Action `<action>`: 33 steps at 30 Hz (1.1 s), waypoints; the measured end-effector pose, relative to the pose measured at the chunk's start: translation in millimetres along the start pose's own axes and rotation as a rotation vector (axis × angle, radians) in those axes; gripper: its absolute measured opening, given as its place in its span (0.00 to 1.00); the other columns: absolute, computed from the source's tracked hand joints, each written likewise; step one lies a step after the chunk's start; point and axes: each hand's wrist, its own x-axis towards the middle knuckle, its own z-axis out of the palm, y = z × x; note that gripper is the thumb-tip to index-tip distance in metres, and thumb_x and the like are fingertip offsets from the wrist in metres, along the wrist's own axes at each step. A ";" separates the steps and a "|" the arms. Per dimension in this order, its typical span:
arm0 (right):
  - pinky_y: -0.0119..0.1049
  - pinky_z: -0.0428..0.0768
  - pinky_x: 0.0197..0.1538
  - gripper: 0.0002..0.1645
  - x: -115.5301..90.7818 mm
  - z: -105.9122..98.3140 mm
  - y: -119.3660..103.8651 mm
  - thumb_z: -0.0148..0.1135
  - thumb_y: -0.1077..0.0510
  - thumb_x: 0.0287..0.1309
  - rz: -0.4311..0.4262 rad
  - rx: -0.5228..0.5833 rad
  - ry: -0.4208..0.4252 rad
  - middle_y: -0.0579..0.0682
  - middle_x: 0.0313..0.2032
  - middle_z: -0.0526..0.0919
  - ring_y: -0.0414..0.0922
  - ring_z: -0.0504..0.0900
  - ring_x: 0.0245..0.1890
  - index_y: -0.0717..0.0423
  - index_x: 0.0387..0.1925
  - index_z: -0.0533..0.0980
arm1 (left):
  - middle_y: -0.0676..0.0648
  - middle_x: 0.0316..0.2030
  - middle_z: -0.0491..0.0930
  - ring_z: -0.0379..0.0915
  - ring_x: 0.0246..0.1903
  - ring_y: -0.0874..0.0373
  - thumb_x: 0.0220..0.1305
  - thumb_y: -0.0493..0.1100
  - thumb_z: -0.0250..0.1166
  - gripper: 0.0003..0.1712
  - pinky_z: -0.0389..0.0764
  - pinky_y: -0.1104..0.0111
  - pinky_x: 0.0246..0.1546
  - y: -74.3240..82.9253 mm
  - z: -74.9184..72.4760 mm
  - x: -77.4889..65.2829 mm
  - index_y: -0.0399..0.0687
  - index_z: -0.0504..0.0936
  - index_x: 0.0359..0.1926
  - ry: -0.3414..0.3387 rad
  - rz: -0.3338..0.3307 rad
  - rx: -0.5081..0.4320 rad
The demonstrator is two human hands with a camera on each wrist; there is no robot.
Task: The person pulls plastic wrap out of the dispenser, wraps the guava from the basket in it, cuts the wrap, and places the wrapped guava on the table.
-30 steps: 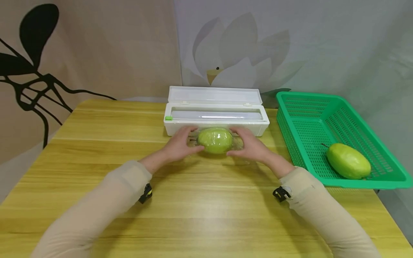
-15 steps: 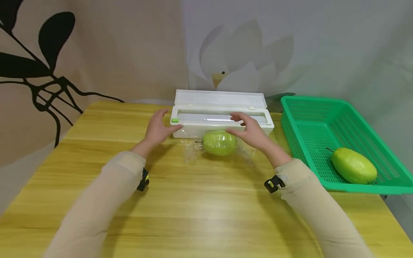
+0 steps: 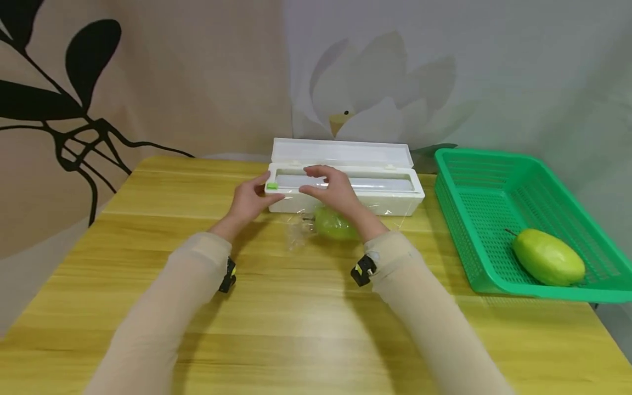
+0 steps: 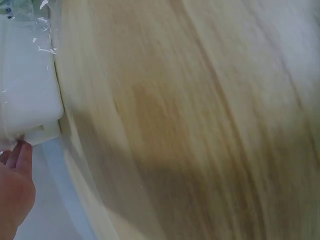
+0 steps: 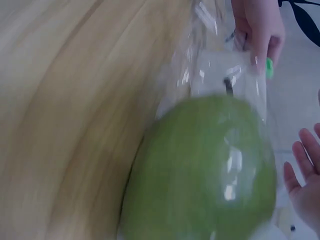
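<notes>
A long white cling film dispenser stands with its lid up, a film roll inside and a green slider at its left end. My left hand grips that left end, thumb at the front. Over the dispenser, left of its middle, my right hand reaches with fingers apart and holds nothing. Below it a green oval fruit with a stem, covered in clear film, lies against the front; my right wrist partly hides it. In the right wrist view the wrapped fruit fills the lower middle.
At the right stands a green plastic basket with an unwrapped green fruit in it. The wooden table ends near a printed curtain at the back.
Both hands have let go of the wrapped fruit. My left hand has moved up to the dispenser's left end and taken hold. My right hand has risen and swung left over the dispenser.
</notes>
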 end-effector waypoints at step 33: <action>0.44 0.69 0.63 0.15 37.8 58.8 -9.4 0.63 0.50 0.56 0.006 -0.339 -0.045 0.49 0.48 0.84 0.51 0.75 0.54 0.53 0.42 0.83 | 0.42 0.64 0.67 0.60 0.66 0.50 0.54 0.39 0.68 0.30 0.66 0.62 0.64 3.3 -6.3 0.4 0.36 0.72 0.59 -0.029 0.126 0.059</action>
